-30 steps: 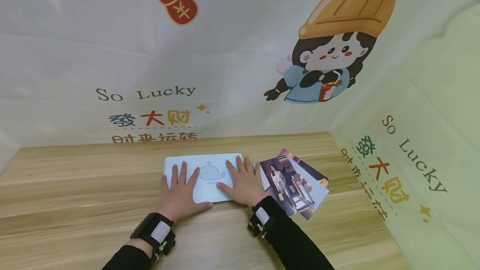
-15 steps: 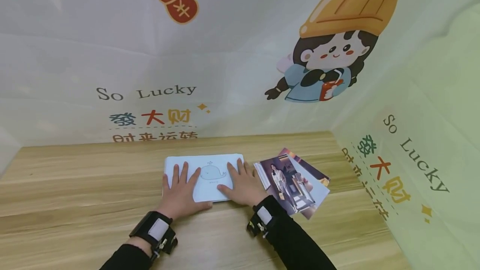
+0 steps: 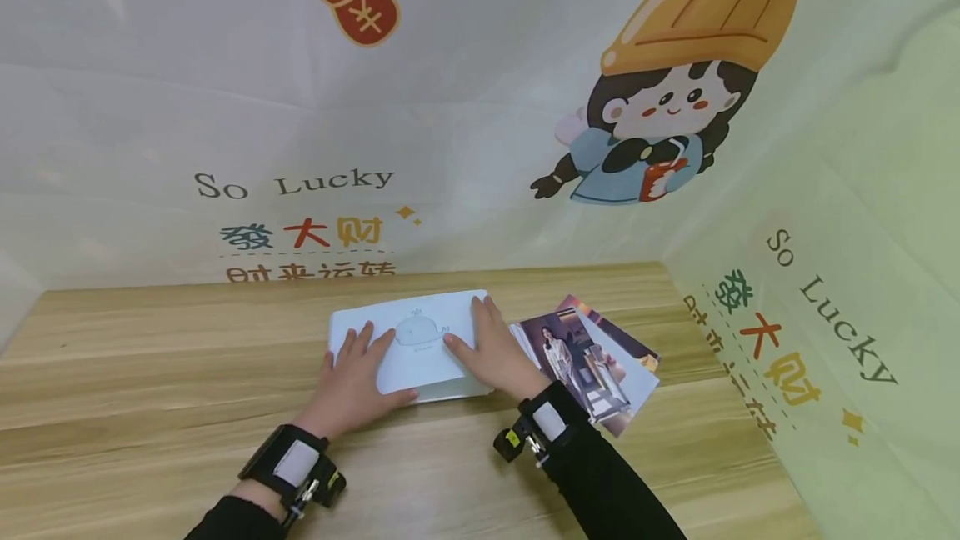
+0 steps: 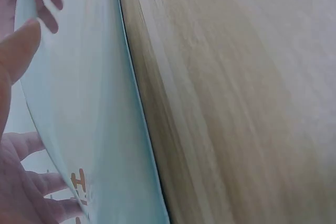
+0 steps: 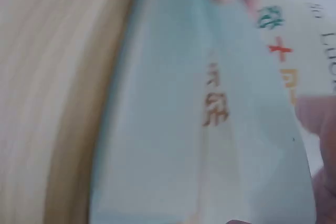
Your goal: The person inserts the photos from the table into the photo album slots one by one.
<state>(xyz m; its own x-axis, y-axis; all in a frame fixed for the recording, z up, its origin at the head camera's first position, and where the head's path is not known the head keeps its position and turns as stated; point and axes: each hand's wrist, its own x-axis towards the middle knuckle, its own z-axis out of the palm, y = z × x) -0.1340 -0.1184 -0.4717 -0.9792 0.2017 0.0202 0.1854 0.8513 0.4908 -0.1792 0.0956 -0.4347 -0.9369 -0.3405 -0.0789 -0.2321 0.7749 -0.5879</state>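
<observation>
Wooden table (image 3: 172, 390): pale-blue whale-printed rectangular booklet (image 3: 416, 367), apparently opening.
Left hand (image 3: 351, 382) splayed; right hand (image 3: 501, 350) perhaps pinching, can't tell; needs steady lifting.

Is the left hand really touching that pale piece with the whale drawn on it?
Touching. The head view shows it: the left hand lies over the pale whale piece, its spread fingers resting on the drawn side, no gap showing.

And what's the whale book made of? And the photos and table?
Whale book: perhaps plastic or coated paper; its bending surface looks glossy, with brown lettering seemingly reflected.
Photos: probably paper or card, being thin, flat and printed; finish unclear.
Table: smooth-looking wood or wood-print laminate, from its streaky grain.
</observation>
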